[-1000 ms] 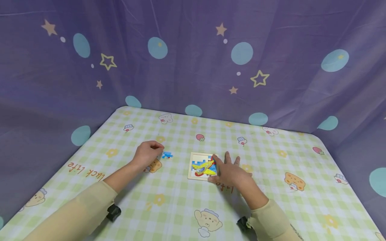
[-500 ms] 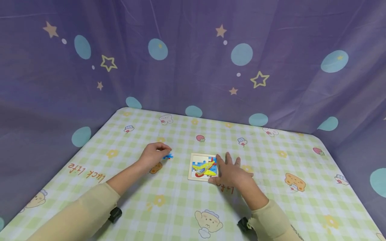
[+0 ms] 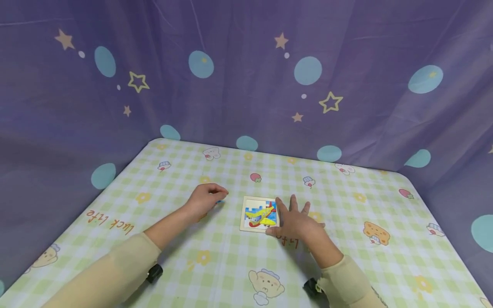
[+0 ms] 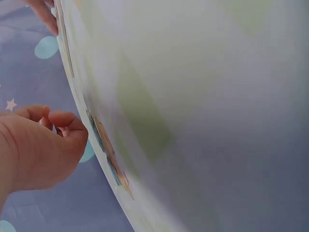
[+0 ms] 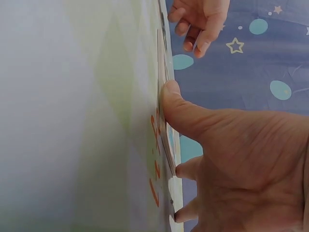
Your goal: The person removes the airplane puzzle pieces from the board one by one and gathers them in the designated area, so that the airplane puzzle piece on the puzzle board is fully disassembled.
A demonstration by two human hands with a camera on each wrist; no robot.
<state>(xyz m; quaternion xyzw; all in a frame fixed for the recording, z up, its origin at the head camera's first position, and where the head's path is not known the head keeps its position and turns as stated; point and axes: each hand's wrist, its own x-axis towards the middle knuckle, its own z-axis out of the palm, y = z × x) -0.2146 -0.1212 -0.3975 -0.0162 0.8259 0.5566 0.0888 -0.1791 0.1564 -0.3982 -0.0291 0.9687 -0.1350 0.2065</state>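
Note:
My left hand (image 3: 204, 200) hovers over the left-centre of the table, fingers curled with thumb and fingertips close together. Just below its fingertips shows a sliver of a blue puzzle piece (image 3: 220, 201), mostly hidden by the hand. I cannot tell whether the fingers pinch anything. My right hand (image 3: 295, 223) lies spread along the right side of a small wooden jigsaw puzzle (image 3: 254, 222), thumb and forefinger touching its frame. The puzzle shows a yellow and red airplane on blue; bare tray shows at its upper left. In the right wrist view, the thumb (image 5: 176, 99) rests on the puzzle's edge.
A green-and-white checked tablecloth (image 3: 231, 265) with printed cartoon figures covers the table. A purple curtain (image 3: 246, 98) with stars and dots hangs behind and at both sides. Black wrist cameras (image 3: 154, 273) sit under the sleeves.
My left hand has moved right, from beside the blue piece to over it, and now hides most of it. The right hand and puzzle have stayed nearly still.

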